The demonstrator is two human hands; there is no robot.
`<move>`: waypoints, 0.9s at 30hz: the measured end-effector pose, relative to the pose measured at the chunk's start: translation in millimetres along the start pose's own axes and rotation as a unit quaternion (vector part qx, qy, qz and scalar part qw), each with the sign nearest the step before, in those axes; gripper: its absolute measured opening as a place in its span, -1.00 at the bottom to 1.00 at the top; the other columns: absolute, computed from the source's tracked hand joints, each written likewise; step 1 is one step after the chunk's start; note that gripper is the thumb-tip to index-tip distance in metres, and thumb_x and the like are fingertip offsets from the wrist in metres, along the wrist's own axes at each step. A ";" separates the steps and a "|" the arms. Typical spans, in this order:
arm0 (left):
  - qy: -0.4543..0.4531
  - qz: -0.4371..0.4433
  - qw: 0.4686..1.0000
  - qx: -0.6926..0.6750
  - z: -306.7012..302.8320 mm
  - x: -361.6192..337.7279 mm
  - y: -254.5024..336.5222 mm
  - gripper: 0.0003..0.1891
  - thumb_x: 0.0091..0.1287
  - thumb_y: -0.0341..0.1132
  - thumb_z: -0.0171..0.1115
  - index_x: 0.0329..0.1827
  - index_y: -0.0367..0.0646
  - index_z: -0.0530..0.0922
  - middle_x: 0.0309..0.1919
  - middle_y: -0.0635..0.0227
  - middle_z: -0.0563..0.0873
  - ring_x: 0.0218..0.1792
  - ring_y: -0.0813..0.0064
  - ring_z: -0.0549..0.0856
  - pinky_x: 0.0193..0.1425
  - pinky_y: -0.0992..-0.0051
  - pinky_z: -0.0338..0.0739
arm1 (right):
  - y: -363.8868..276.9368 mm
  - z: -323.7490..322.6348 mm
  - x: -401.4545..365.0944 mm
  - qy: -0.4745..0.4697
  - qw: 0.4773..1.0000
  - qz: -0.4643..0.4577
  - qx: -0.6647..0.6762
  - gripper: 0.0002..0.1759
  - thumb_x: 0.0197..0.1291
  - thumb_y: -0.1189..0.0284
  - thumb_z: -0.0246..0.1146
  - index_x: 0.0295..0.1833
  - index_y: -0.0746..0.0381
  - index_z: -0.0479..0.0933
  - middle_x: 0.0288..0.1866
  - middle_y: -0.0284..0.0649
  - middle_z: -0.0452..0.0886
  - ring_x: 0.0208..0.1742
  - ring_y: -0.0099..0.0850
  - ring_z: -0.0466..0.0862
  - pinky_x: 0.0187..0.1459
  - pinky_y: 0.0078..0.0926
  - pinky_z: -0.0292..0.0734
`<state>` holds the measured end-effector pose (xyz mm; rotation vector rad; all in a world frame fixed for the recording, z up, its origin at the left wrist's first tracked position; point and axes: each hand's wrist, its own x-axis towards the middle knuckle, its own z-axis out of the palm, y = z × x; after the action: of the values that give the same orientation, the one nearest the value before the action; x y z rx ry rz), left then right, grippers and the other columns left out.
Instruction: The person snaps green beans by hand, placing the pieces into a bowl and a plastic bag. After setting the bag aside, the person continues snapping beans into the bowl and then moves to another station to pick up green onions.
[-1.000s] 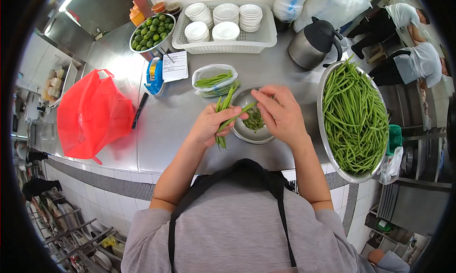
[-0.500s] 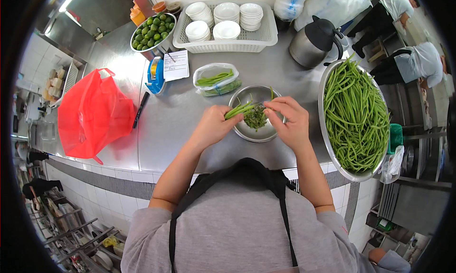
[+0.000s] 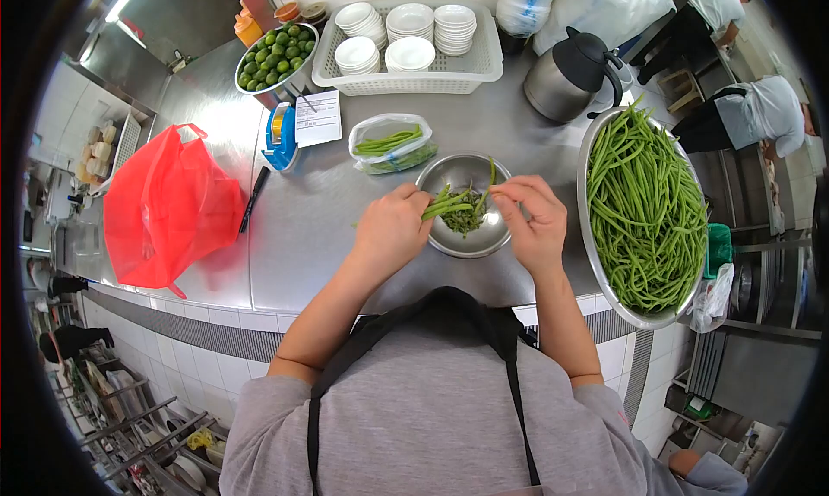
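My left hand (image 3: 390, 230) is closed around a small bunch of green beans (image 3: 451, 203), whose ends point right over a steel bowl (image 3: 466, 249). Small green trimmings (image 3: 464, 221) lie in the bottom of that bowl. Over the bowl's right side is my right hand (image 3: 531, 222), thumb and forefinger pinched together; whatever sits between them is too small to make out. A short green piece (image 3: 492, 170) shows at the bowl's far rim, just above those fingertips. Behind the bowl rests a clear plastic bag (image 3: 414, 125) with cut beans in it.
A large steel basin (image 3: 590, 228) heaped with long green beans stands at right, near a steel jug (image 3: 557, 86). At left lie a red plastic bag (image 3: 173, 211), a black-handled knife (image 3: 254, 199) and a blue tape dispenser (image 3: 281, 138). A white crate (image 3: 406, 83) holds stacked dishes. People work far right.
My right hand has drawn slightly right, away from the bunch. My left hand has turned a little, its back now more upward, still holding the beans.
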<state>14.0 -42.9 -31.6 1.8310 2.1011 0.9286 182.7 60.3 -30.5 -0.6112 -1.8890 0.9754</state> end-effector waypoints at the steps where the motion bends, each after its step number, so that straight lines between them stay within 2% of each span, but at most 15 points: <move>1: 0.005 0.004 0.999 0.037 0.1 -0.3 1.0 -0.86 0.10 -0.36 0.21 -0.31 -0.20 0.59 -0.41 0.22 0.59 -0.47 0.12 0.60 -0.39 0.28 0.50 | -1.2 -0.1 1.6 0.001 1.000 0.001 0.000 -0.85 -0.05 0.62 0.30 -0.29 0.27 0.61 -0.32 -0.19 0.57 -0.32 -0.35 0.58 -0.27 -0.50 0.47; 3: -0.006 0.014 0.997 0.070 1.9 -0.4 2.1 -0.86 0.10 -0.34 0.22 -0.30 -0.16 0.58 -0.41 0.26 0.57 -0.48 0.15 0.60 -0.40 0.28 0.51 | -1.8 -0.5 4.7 -0.088 0.971 -0.156 -0.157 -0.79 -0.08 0.61 0.29 -0.24 0.25 0.58 -0.25 -0.23 0.54 -0.28 -0.30 0.56 -0.22 -0.40 0.46; 7: 0.009 0.051 0.990 0.130 6.6 0.8 2.0 -0.86 0.10 -0.31 0.22 -0.28 -0.10 0.56 -0.44 0.33 0.52 -0.51 0.22 0.61 -0.45 0.31 0.51 | 0.5 -1.4 10.9 -0.168 0.938 -0.193 -0.234 -0.76 -0.09 0.60 0.28 -0.21 0.23 0.55 -0.20 -0.26 0.50 -0.26 -0.26 0.53 -0.19 -0.34 0.44; 9: 0.018 0.049 0.989 0.136 6.3 0.3 3.8 -0.86 0.10 -0.32 0.21 -0.29 -0.10 0.56 -0.44 0.34 0.52 -0.52 0.23 0.61 -0.47 0.33 0.51 | 4.5 6.9 4.0 -0.120 0.974 -0.110 -0.154 -0.80 -0.07 0.59 0.27 -0.25 0.24 0.52 -0.20 -0.26 0.48 -0.30 -0.28 0.52 -0.20 -0.35 0.42; 10: 0.026 0.048 0.988 0.141 6.5 0.0 4.7 -0.87 0.10 -0.32 0.21 -0.29 -0.09 0.55 -0.44 0.34 0.52 -0.52 0.25 0.61 -0.48 0.34 0.51 | 6.4 11.0 0.8 -0.121 0.975 -0.110 -0.153 -0.80 -0.07 0.59 0.27 -0.25 0.24 0.52 -0.20 -0.26 0.48 -0.30 -0.28 0.52 -0.20 -0.35 0.42; 11: 0.027 0.047 0.989 0.141 7.2 -0.2 4.9 -0.87 0.10 -0.32 0.21 -0.29 -0.09 0.55 -0.44 0.34 0.52 -0.52 0.25 0.61 -0.48 0.34 0.51 | 8.4 14.5 -1.7 -0.059 0.998 0.002 0.005 -0.84 -0.06 0.58 0.28 -0.28 0.24 0.53 -0.24 -0.25 0.49 -0.31 -0.29 0.52 -0.21 -0.35 0.42; 12: 0.025 0.047 0.987 0.151 8.2 -0.9 4.9 -0.86 0.08 -0.34 0.20 -0.29 -0.09 0.55 -0.44 0.35 0.51 -0.52 0.27 0.61 -0.48 0.35 0.51 | 9.2 16.1 -3.2 0.004 0.980 0.115 0.163 -0.87 -0.06 0.57 0.28 -0.32 0.24 0.53 -0.28 -0.23 0.49 -0.32 -0.30 0.52 -0.23 -0.36 0.42; 14: 0.025 0.047 0.986 0.161 9.6 -1.3 3.7 -0.85 0.06 -0.35 0.20 -0.29 -0.09 0.55 -0.45 0.36 0.50 -0.51 0.30 0.61 -0.48 0.37 0.51 | 4.7 10.4 0.1 -0.016 0.992 0.088 0.090 -0.91 -0.05 0.54 0.29 -0.37 0.25 0.54 -0.31 -0.22 0.50 -0.33 -0.31 0.53 -0.25 -0.38 0.41; 15: 0.034 0.068 0.982 0.175 10.2 -1.7 2.7 -0.89 0.04 -0.38 0.17 -0.36 -0.12 0.53 -0.46 0.37 0.48 -0.50 0.36 0.61 -0.50 0.40 0.51 | 3.6 7.2 0.8 -0.034 0.997 0.062 0.017 -0.93 -0.03 0.52 0.30 -0.42 0.25 0.54 -0.35 -0.21 0.50 -0.33 -0.32 0.53 -0.28 -0.39 0.41; 16: 0.042 0.089 0.977 0.188 10.8 -2.4 2.0 -0.93 0.02 -0.40 0.13 -0.43 -0.15 0.51 -0.47 0.38 0.47 -0.48 0.43 0.60 -0.51 0.43 0.52 | 6.9 5.5 -0.5 -0.032 0.997 0.063 0.017 -0.93 -0.03 0.52 0.30 -0.42 0.25 0.54 -0.35 -0.21 0.50 -0.33 -0.32 0.53 -0.28 -0.39 0.41; 18: 0.047 0.112 0.974 0.192 12.2 -1.8 0.7 -0.93 0.01 -0.40 0.13 -0.43 -0.15 0.51 -0.48 0.38 0.46 -0.48 0.45 0.59 -0.51 0.45 0.52 | 16.4 2.1 -5.0 -0.095 0.979 -0.033 -0.180 -0.93 -0.04 0.49 0.32 -0.44 0.25 0.57 -0.37 -0.21 0.53 -0.33 -0.32 0.55 -0.32 -0.42 0.43; 20: 0.058 0.133 0.970 0.196 13.3 -0.3 0.7 -0.93 0.00 -0.40 0.13 -0.44 -0.15 0.51 -0.48 0.39 0.46 -0.48 0.46 0.58 -0.52 0.46 0.51 | 20.4 -0.2 -6.9 -0.105 0.978 -0.030 -0.180 -0.92 -0.06 0.49 0.32 -0.40 0.24 0.58 -0.36 -0.21 0.54 -0.33 -0.32 0.56 -0.32 -0.42 0.43; 22: 0.040 0.133 0.966 0.218 12.9 -0.9 -0.3 -0.79 0.02 -0.37 0.17 -0.25 -0.10 0.57 -0.45 0.41 0.48 -0.45 0.46 0.59 -0.46 0.47 0.50 | 14.3 1.6 -4.8 -0.115 0.977 -0.027 -0.176 -0.89 -0.08 0.49 0.33 -0.37 0.22 0.59 -0.34 -0.21 0.54 -0.32 -0.32 0.57 -0.33 -0.42 0.43; 25: 0.029 0.145 0.959 0.242 11.2 1.7 1.1 -0.81 0.03 -0.36 0.16 -0.27 -0.11 0.57 -0.47 0.42 0.47 -0.46 0.50 0.58 -0.48 0.50 0.49 | -2.4 0.2 0.5 -0.067 0.975 -0.003 -0.212 -0.83 -0.10 0.50 0.32 -0.29 0.22 0.59 -0.35 -0.20 0.54 -0.31 -0.29 0.58 -0.31 -0.41 0.45; 27: 0.032 0.155 0.956 0.249 10.1 4.0 2.9 -0.82 0.03 -0.36 0.16 -0.28 -0.11 0.57 -0.47 0.43 0.47 -0.47 0.51 0.58 -0.49 0.50 0.48 | -4.9 -4.2 5.2 -0.121 0.988 0.022 -0.090 -0.79 -0.08 0.59 0.28 -0.23 0.28 0.58 -0.27 -0.20 0.57 -0.28 -0.32 0.59 -0.23 -0.50 0.47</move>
<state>20.8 -35.7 -36.9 2.4609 2.2809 0.5444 183.8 62.9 -22.8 -0.6666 -2.2054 0.9476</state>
